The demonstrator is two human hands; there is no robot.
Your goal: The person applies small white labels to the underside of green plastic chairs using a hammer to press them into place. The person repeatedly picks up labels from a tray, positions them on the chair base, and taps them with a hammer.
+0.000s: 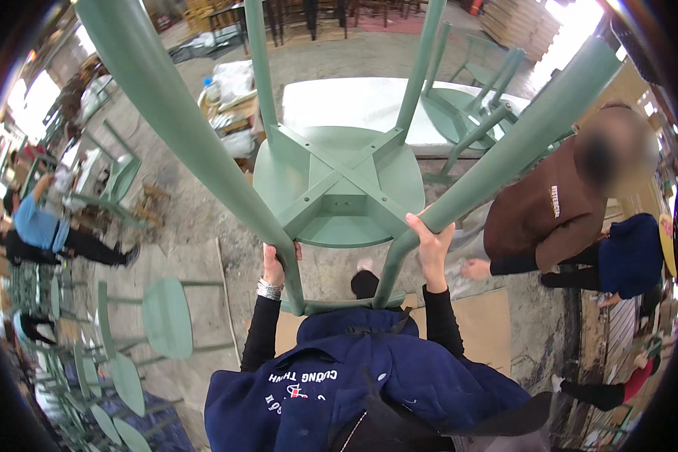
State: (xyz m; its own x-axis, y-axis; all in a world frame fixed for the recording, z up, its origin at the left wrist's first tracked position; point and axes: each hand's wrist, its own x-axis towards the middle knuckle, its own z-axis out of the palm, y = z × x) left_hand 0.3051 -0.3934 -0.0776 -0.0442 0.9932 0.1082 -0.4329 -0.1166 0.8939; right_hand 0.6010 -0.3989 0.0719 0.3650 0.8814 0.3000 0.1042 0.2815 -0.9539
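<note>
A green chair [346, 147] is held up in front of me, its underside with crossed braces facing me and its legs pointing up and away. My left hand [276, 265] wraps round the chair's frame at the left, with a bracelet on that wrist. On the other side, my right hand [432, 245] grips the frame near the base of the thick right leg, its thumb lying along the wood. The chair's backrest rail [331, 306] is low, close to my body, and partly hidden by my dark blue garment.
Beyond the chair stands a white-topped table [346, 94] with another green chair [456, 113] on it. A person in brown [542, 203] is close on my right. Several green chairs [168, 318] stand at the left. Farther left, a person in blue [41, 222] works near a chair.
</note>
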